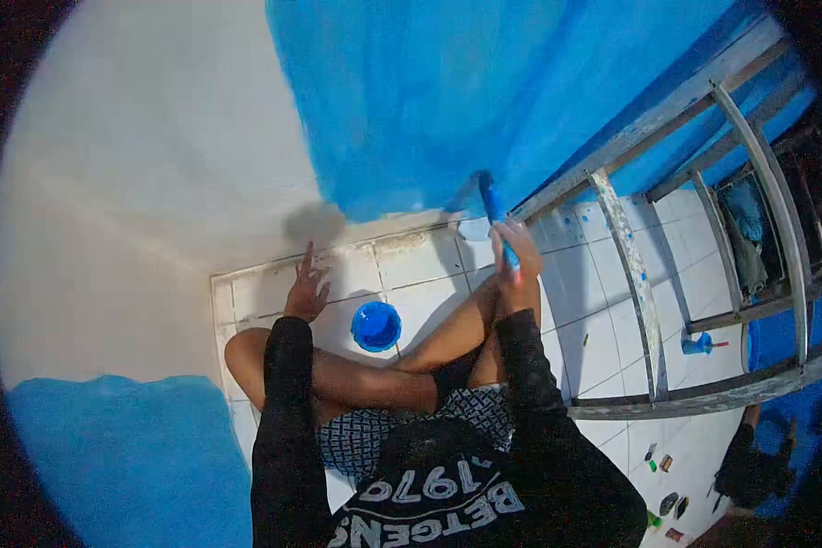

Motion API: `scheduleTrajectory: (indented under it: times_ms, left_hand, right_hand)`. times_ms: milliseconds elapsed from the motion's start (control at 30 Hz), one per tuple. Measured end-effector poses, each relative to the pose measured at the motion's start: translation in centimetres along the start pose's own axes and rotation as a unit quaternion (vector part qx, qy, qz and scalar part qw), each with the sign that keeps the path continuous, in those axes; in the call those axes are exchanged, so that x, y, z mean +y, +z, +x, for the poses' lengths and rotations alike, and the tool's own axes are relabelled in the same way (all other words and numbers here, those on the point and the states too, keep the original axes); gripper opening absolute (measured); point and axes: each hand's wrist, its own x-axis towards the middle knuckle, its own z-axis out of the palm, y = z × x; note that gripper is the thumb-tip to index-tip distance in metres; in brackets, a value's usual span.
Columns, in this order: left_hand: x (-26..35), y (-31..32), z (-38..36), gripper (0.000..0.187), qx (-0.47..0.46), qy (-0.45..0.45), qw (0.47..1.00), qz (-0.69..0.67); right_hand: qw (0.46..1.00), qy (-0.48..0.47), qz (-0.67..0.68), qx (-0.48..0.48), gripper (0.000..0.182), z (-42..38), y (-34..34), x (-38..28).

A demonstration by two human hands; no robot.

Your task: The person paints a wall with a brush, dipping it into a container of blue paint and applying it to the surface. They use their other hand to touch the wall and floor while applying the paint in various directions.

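My right hand [518, 248] is closed around the blue handle of a paintbrush [493, 203]. The dark bristles point up to the wall [402, 100], at the lower part of its blue painted area. My left hand [309, 288] is empty, index finger stretched toward the bottom of the bare wall and the other fingers loosely bent. Between my hands, a small blue bowl [376, 326] with blue paint in it rests on the white tiled floor [420, 265], just in front of my crossed legs.
On my right a paint-spotted ladder [626, 247] leans along the blue wall. Beyond its rails stands a small blue container [697, 344] with a red-handled tool. Several small items lie on the tiles at lower right, near a dark clothing-like shape [758, 466]. Blue paint [128, 447] covers the lower left wall.
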Motion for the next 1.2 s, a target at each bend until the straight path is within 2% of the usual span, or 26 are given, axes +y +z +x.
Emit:
scheduleTrajectory:
  times_ms: [67,133,200,233,300,400,467,500,567,600,700,733,767,867,900,967,1000,1067,1133,1200]
  left_hand:
    - [1.4,-0.9,-0.1,0.033,0.027,0.021,0.997,0.068]
    - [-0.1,0.2,0.0,0.033,0.026,-0.004,0.999,0.040]
    - [-1.1,0.4,-0.3,0.033,0.026,-0.031,0.999,0.011]
    - [-1.0,0.1,-0.4,0.033,0.027,-0.009,1.000,0.004]
    - [-0.3,-0.4,-0.4,0.034,0.032,0.012,0.999,-0.004]
    - [0.9,-1.1,-0.1,0.036,0.026,-0.018,0.999,-0.016]
    - [0.1,-0.6,-0.1,0.037,0.063,0.043,0.997,0.001]
    - [0.6,-1.0,-0.3,0.037,0.063,0.039,0.997,0.000]
    - [2.2,-1.9,-0.5,0.034,0.028,-0.028,0.999,-0.022]
    - [1.7,-1.4,-0.7,0.034,0.026,-0.033,0.999,-0.026]
    - [0.2,-0.3,-0.3,0.031,0.055,0.010,0.998,-0.005]
    - [0.2,-0.5,-0.1,0.029,0.043,0.011,0.999,-0.011]
    - [0.4,-0.5,0.2,0.027,0.033,0.012,0.999,-0.017]
    - [0.9,-0.7,0.5,0.027,0.013,-0.035,0.997,-0.066]
    - [0.4,-0.4,0.4,0.027,0.012,-0.037,0.997,-0.065]
    - [-0.8,0.4,0.2,0.026,0.050,0.037,0.998,-0.022]
    - [-0.7,0.3,-0.1,0.026,0.049,0.037,0.998,-0.019]
    - [0.0,-0.1,-0.3,0.026,0.041,0.020,0.999,-0.016]
    - [0.4,-0.9,-0.6,0.026,0.033,0.011,0.999,-0.030]
    - [0.6,-1.1,-0.7,0.026,0.021,0.004,0.999,-0.048]
  right_hand:
    - [0.994,-0.032,0.012,-0.105,0.027,1.1,-0.1,-3.4]
    - [0.987,-0.057,0.061,-0.134,0.032,2.9,1.1,-5.2]
    - [0.950,-0.098,0.120,-0.270,0.042,4.7,2.4,-6.6]
    - [0.949,-0.098,0.124,-0.272,0.042,5.1,3.5,-6.3]
    - [0.879,-0.181,0.112,-0.426,0.047,5.9,6.0,-5.0]
    - [0.846,-0.215,0.067,-0.483,0.048,6.2,10.0,-3.1]
    - [0.856,-0.243,0.067,-0.451,0.046,9.0,10.3,-3.9]
    - [0.860,-0.248,0.081,-0.438,0.046,10.8,9.7,-4.8]
    - [0.860,-0.252,0.098,-0.433,0.045,13.5,7.9,-7.1]
    - [0.870,-0.282,0.092,-0.394,0.043,14.7,6.9,-8.2]
    - [0.884,-0.334,0.057,-0.323,0.038,16.7,3.9,-11.5]
    - [0.888,-0.356,0.030,-0.288,0.036,16.6,2.9,-12.2]
    - [0.898,-0.362,0.012,-0.250,0.042,15.3,2.8,-12.3]
    - [0.902,-0.368,0.007,-0.225,0.050,9.9,4.3,-10.9]
    - [0.903,-0.366,0.009,-0.225,0.050,7.9,5.2,-10.0]
    - [0.900,-0.339,-0.014,-0.275,0.057,3.9,7.0,-8.0]
    - [0.901,-0.337,-0.013,-0.273,0.057,2.1,7.4,-7.1]
    - [0.887,-0.306,-0.002,-0.347,0.060,-0.7,8.5,-5.4]
    - [0.885,-0.319,0.013,-0.339,0.063,-2.2,9.3,-4.4]
    - [0.854,-0.287,0.003,-0.434,0.060,-2.7,9.3,-4.0]
